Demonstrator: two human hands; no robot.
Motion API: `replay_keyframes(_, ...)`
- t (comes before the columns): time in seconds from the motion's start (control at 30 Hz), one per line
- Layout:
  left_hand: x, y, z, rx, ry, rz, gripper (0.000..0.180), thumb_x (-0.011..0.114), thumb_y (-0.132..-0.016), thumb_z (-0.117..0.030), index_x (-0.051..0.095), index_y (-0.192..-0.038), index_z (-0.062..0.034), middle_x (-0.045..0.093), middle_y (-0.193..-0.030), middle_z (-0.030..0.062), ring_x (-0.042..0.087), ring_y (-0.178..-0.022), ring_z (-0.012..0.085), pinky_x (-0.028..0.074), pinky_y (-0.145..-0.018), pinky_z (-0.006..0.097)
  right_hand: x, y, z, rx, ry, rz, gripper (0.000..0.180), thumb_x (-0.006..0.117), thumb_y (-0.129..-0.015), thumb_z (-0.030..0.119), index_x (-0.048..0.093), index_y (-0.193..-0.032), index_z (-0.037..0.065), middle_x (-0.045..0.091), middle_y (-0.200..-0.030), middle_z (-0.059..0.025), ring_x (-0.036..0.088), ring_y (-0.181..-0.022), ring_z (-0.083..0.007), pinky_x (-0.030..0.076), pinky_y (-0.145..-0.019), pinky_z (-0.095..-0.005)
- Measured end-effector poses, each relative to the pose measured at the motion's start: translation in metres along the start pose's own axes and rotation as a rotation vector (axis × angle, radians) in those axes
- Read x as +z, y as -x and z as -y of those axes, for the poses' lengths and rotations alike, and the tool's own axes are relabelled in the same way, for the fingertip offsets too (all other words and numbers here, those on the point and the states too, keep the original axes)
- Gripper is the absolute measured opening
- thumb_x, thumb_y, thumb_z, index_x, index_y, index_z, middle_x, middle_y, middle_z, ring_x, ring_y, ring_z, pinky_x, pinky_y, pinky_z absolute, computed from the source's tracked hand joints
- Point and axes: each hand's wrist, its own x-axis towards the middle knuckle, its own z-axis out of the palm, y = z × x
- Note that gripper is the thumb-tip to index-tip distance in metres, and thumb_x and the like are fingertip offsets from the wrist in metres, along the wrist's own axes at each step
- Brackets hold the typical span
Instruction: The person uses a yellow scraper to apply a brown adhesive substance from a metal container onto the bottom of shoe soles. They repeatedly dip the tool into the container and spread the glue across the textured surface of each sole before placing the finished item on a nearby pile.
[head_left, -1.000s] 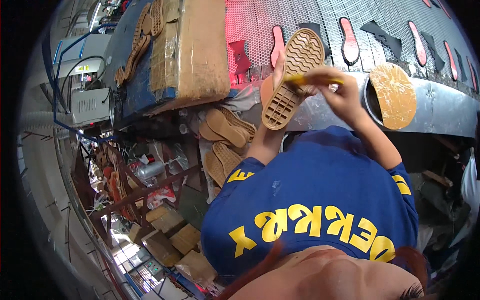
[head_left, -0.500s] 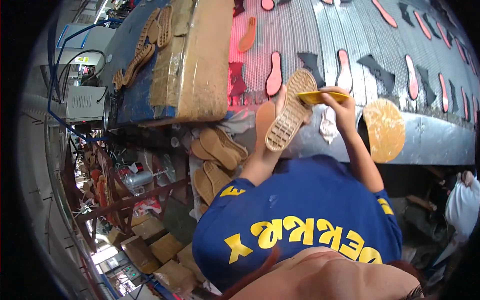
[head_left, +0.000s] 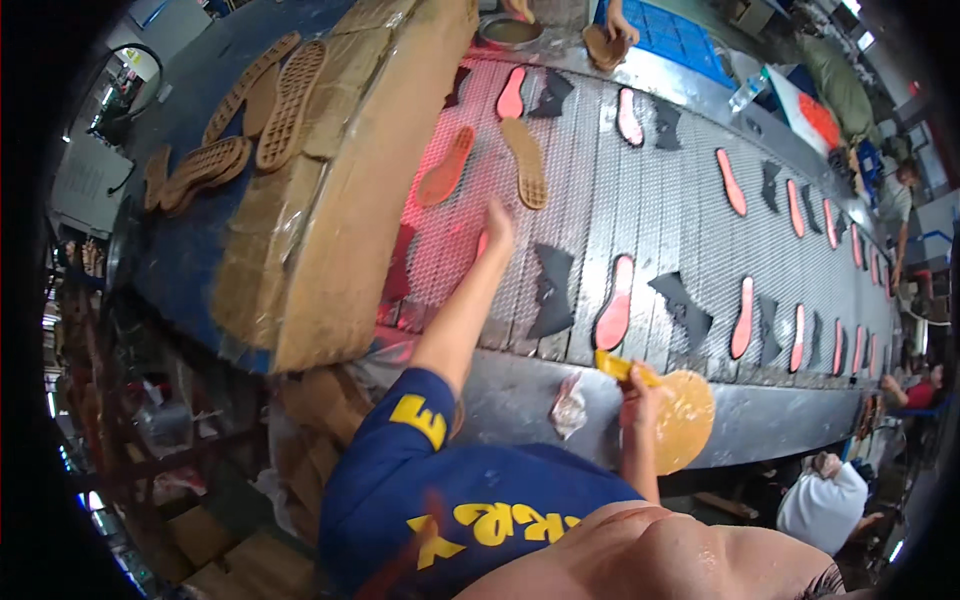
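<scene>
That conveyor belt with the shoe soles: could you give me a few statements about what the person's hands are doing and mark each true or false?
1. The left hand reaches out over the mesh conveyor belt. True.
2. The left hand holds a tan sole. False: the hand is empty; that sole lies on the belt beyond the fingers.
3. The right hand has a yellow brush in its grip. True.
4. The right hand is far out over the middle of the belt. False: it is at the near metal edge, beside a round yellowish pot.
5. Pink soles and dark pieces lie on the belt. True.
</scene>
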Motion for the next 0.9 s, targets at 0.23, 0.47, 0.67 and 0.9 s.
replay_keyframes(0.23,-0.069,0.265,-0.031,0.292,-1.437,-0.021,0.056,0.066,-0.081,-0.015,0.042,-0.128,0.0011,0.042,-0.128,0.024,0.041,-0.12,0.0425,0.032,-0.102,0.05,-0.014,-0.008,-0.016,0.183,-0.07,0.007,0.027,0.064,-0.089,0.011,0.06,-0.114,0.001,0.066,-0.092,-0.0097,0.065,-0.071,-0.0203,0.052,-0.063,-0.0299)
replay_keyframes(0.47,-0.1,0.43,-0.078,-0.109,-2.08,-0.09,0.093,0.07,-0.078,-0.03,0.015,-0.148,-0.0005,0.017,-0.148,0.0301,0.017,-0.139,0.0453,0.02,-0.111,0.054,-0.03,-0.009,-0.012,0.134,-0.056,0.037,0.028,0.065,-0.088,0.013,0.061,-0.113,0.002,0.066,-0.092,-0.0092,0.065,-0.072,-0.0192,0.052,-0.062,-0.0297)
replay_keyframes(0.67,-0.112,0.432,-0.064,-0.25,-1.939,-0.028,0.107,0.079,-0.073,-0.03,0.009,-0.15,-0.0044,0.028,-0.138,0.0286,0.029,-0.131,0.0435,0.029,-0.106,0.051,-0.055,0.022,0.004,-0.031,-0.067,0.009,0.02,0.065,-0.087,0.009,0.063,-0.105,0.002,0.064,-0.09,-0.0053,0.06,-0.067,-0.0128,0.047,-0.057,-0.0246)
replay_keyframes(0.9,-0.108,0.426,-0.067,-0.168,-1.869,-0.26,0.092,0.083,-0.061,-0.022,0.031,-0.134,-0.0044,0.044,-0.115,0.0231,0.047,-0.111,0.0432,0.041,-0.095,0.05,-0.105,0.085,0.034,-0.371,0.313,-0.119,0.014,0.062,-0.092,0.012,0.066,-0.102,0.003,0.058,-0.071,0.0005,0.052,-0.059,-0.006,0.039,-0.053,-0.0188)
